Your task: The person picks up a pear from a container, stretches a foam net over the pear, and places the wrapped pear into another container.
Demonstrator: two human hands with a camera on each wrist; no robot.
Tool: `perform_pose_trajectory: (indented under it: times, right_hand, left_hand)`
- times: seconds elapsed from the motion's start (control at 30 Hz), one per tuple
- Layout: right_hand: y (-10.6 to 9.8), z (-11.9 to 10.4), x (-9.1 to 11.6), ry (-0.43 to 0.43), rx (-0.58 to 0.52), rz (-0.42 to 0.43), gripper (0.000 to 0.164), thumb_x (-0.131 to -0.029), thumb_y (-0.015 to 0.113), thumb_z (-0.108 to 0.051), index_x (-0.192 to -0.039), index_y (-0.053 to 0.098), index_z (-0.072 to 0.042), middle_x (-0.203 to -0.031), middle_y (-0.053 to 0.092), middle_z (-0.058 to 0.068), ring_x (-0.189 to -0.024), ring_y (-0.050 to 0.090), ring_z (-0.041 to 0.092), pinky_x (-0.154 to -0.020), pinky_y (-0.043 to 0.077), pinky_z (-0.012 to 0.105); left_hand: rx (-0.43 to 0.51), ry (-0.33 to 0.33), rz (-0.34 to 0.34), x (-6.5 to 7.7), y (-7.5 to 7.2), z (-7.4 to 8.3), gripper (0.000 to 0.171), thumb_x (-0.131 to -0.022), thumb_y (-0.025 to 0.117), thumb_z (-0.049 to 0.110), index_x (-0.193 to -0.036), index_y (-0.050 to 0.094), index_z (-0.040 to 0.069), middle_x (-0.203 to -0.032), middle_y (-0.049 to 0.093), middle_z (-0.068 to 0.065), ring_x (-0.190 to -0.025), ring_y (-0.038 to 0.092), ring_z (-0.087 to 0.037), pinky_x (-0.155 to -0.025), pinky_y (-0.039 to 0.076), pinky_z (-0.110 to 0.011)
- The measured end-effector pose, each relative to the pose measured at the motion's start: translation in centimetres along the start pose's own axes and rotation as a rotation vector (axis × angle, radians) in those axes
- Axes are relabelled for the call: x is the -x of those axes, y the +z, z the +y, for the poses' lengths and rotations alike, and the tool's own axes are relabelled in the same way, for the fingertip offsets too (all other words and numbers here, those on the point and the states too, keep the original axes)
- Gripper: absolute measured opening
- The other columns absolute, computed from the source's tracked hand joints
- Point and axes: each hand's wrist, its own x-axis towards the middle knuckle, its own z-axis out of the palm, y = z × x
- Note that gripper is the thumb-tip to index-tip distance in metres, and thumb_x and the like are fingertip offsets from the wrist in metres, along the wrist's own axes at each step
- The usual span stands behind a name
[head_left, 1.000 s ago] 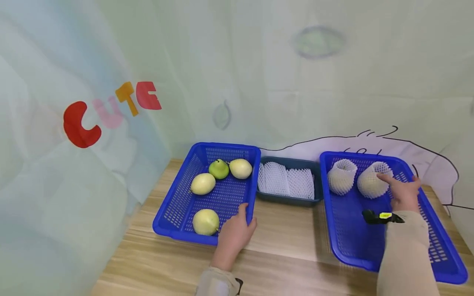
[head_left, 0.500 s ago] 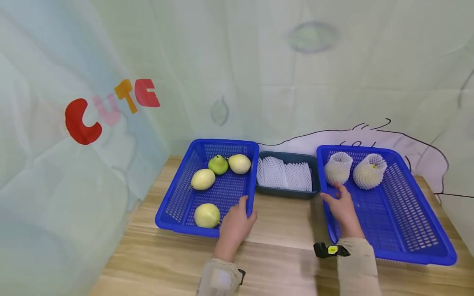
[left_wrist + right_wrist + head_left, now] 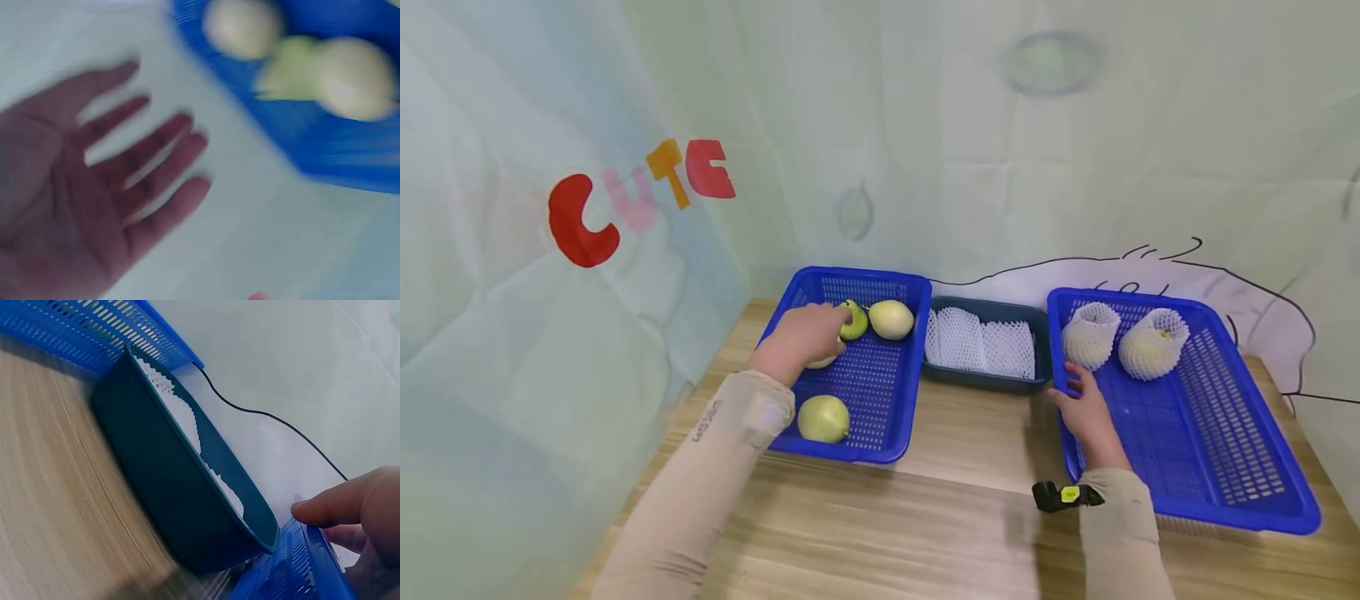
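Observation:
My left hand (image 3: 805,333) reaches over the left blue basket (image 3: 876,392), covering most of one pale pear (image 3: 825,362). Its fingertips overlap the green pear (image 3: 855,325) in the head view. In the blurred left wrist view the fingers are spread and relaxed, with nothing in them. Two more pale pears lie in that basket, one at the back (image 3: 891,319) and one in front (image 3: 823,419). My right hand (image 3: 1090,417) grips the near left rim of the right blue basket (image 3: 1172,442), thumb outside. Two pears in white foam nets, one left (image 3: 1090,337), one right (image 3: 1153,346), sit inside its back end.
Between the baskets stands a dark green tray (image 3: 981,380) holding folded white foam nets (image 3: 1007,348). All of them rest on a wood-grain table (image 3: 925,525). A printed curtain (image 3: 970,167) hangs behind and along the left side.
My left hand has left the left basket's right rim and moved left over the pears. My right hand came from the right basket's far side to its left rim, and stays there.

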Motion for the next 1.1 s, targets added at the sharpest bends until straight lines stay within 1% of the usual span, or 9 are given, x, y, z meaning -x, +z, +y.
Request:
perform_pose_trajectory:
  times: [0.1, 0.17, 0.23, 0.33, 0.53, 0.67, 0.73, 0.9, 1.1]
  right_hand:
    - [0.0, 0.1, 0.1, 0.004, -0.007, -0.002, 0.059, -0.091, 0.048, -0.002, -0.142, 0.019, 0.003, -0.137, 0.028, 0.035, -0.123, 0.033, 0.045, -0.097, 0.032, 0.053]
    - [-0.1, 0.3, 0.1, 0.007, -0.009, 0.003, 0.059, -0.091, 0.048, -0.003, -0.142, 0.020, 0.003, -0.137, 0.028, 0.035, -0.124, 0.033, 0.045, -0.097, 0.032, 0.053]
    - [0.0, 0.5, 0.0, 0.008, -0.012, 0.009, 0.058, -0.091, 0.048, -0.002, -0.142, 0.020, 0.003, -0.137, 0.028, 0.035, -0.124, 0.033, 0.045, -0.097, 0.032, 0.053]
    - [0.1, 0.6, 0.0, 0.007, -0.010, 0.011, 0.058, -0.090, 0.049, -0.002, -0.141, 0.021, 0.002, -0.137, 0.028, 0.035, -0.124, 0.033, 0.045, -0.097, 0.032, 0.053]
    - [0.2, 0.5, -0.2, -0.008, -0.010, 0.024, 0.057, -0.090, 0.049, -0.002, -0.140, 0.023, 0.002, -0.136, 0.030, 0.035, -0.123, 0.034, 0.045, -0.097, 0.033, 0.052]
    - [0.2, 0.5, -0.2, -0.010, -0.006, 0.028, 0.057, -0.089, 0.050, -0.003, -0.140, 0.024, 0.003, -0.135, 0.031, 0.035, -0.123, 0.034, 0.046, -0.097, 0.033, 0.053]
    - [0.3, 0.5, -0.2, -0.009, -0.005, 0.027, 0.057, -0.090, 0.050, -0.003, -0.140, 0.024, 0.003, -0.135, 0.031, 0.035, -0.123, 0.034, 0.046, -0.097, 0.033, 0.053]
    - [0.2, 0.6, -0.3, -0.011, -0.012, 0.029, 0.057, -0.089, 0.049, -0.003, -0.140, 0.023, 0.003, -0.135, 0.031, 0.035, -0.122, 0.035, 0.046, -0.096, 0.034, 0.053]
    - [0.1, 0.6, -0.3, -0.007, -0.011, 0.024, 0.058, -0.089, 0.049, -0.003, -0.140, 0.023, 0.002, -0.135, 0.031, 0.035, -0.123, 0.035, 0.045, -0.096, 0.034, 0.053]
  left_hand:
    - [0.044, 0.000, -0.285, -0.9, 2.1, -1.5, 0.057, -0.077, 0.075, 0.018, -0.129, 0.053, 0.017, -0.130, 0.051, -0.010, -0.119, 0.045, -0.034, -0.094, 0.037, -0.052]
    - [0.065, -0.047, -0.416, -1.3, 3.8, -1.7, 0.066, -0.070, 0.080, 0.017, -0.129, 0.053, 0.022, -0.133, 0.048, -0.010, -0.120, 0.043, -0.035, -0.094, 0.036, -0.054]
    - [0.074, -0.109, -0.488, -1.3, 5.0, -1.7, 0.072, -0.063, 0.084, 0.015, -0.128, 0.054, 0.027, -0.135, 0.044, -0.011, -0.121, 0.040, -0.036, -0.092, 0.037, -0.055]
    - [0.081, -0.151, -0.531, -1.0, 6.0, -1.1, 0.077, -0.058, 0.085, 0.008, -0.126, 0.057, 0.030, -0.137, 0.042, -0.012, -0.120, 0.041, -0.034, -0.089, 0.042, -0.051]
    - [0.084, -0.129, -0.485, -0.3, 6.4, -0.2, 0.075, -0.056, 0.081, -0.005, -0.122, 0.061, 0.025, -0.129, 0.051, -0.008, -0.107, 0.049, -0.026, -0.078, 0.050, -0.040]
    - [0.104, -0.117, -0.433, -0.4, 6.3, -0.8, 0.070, -0.055, 0.086, 0.006, -0.120, 0.062, 0.022, -0.122, 0.055, -0.006, -0.109, 0.050, -0.028, -0.086, 0.045, -0.045]
    - [0.092, -0.080, -0.422, -0.8, 6.2, -1.2, 0.068, -0.057, 0.087, 0.017, -0.119, 0.060, 0.023, -0.119, 0.056, -0.004, -0.109, 0.049, -0.029, -0.089, 0.042, -0.049]
    - [0.199, 0.025, -0.340, -2.0, 5.4, -1.8, 0.064, -0.063, 0.083, 0.034, -0.119, 0.054, 0.022, -0.105, 0.057, 0.000, -0.097, 0.051, -0.025, -0.083, 0.042, -0.048]
    - [0.407, 0.144, -0.180, -2.3, 4.8, -1.0, 0.061, -0.066, 0.082, 0.031, -0.116, 0.053, 0.012, -0.097, 0.058, -0.002, -0.084, 0.054, -0.019, -0.075, 0.045, -0.034]
